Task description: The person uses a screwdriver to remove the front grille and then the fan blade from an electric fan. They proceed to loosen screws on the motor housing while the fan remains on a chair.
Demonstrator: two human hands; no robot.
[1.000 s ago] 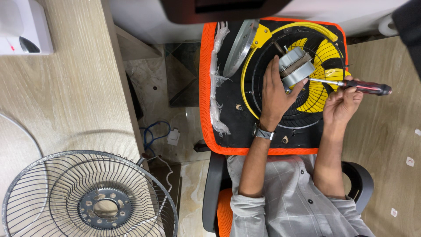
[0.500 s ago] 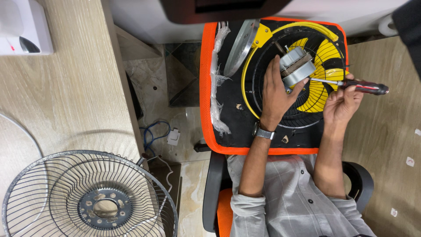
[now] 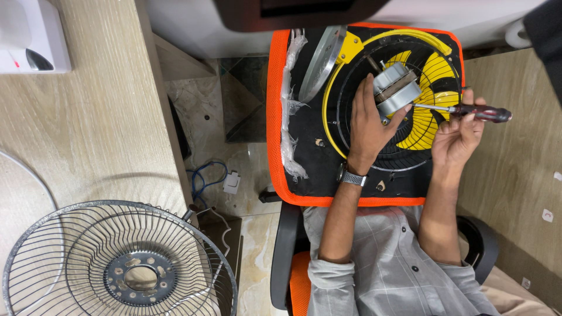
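L hand (image 3: pixel 367 130) lies palm-down on the black wire fan guard (image 3: pixel 374 158), forearm running up from 6 o'clock, wristwatch (image 3: pixel 351 178) at the wrist. Fingers (image 3: pixel 364 93) stretch toward 12 and the thumb toward 2, both pressed against the grey fan motor (image 3: pixel 395 89), bracing it more than wrapping it; no full clench.

R hand (image 3: pixel 458 137) sits at 3 o'clock of the motor, forearm also rising from 6, wrist bent a bit. Fingers pinch round the screwdriver (image 3: pixel 468 111) w/ dark red-black handle, which lies nearly level; the handle end sticks out toward 3, the metal shaft points toward 9 and its tip meets the motor's lower-right side.

Motor sits over the yellow fan blades (image 3: pixel 430 126), inside the yellow ring (image 3: pixel 410 35), all on a black cushion w/ orange border (image 3: pixel 273 117). A round grey metal disc (image 3: pixel 321 61) leans at 10 o'clock of the motor.

Edges & room: cushion's orange border runs close below the L wrist at 6; the screwdriver handle overhangs the cushion's R edge, above the wooden surface (image 3: pixel 515 175). A strip of bare black cushion lies at 9 of the L hand. Far off at 8, a separate grey wire grille (image 3: pixel 120 263) rests on the wooden desk (image 3: pixel 88 129), well apart from both hands.
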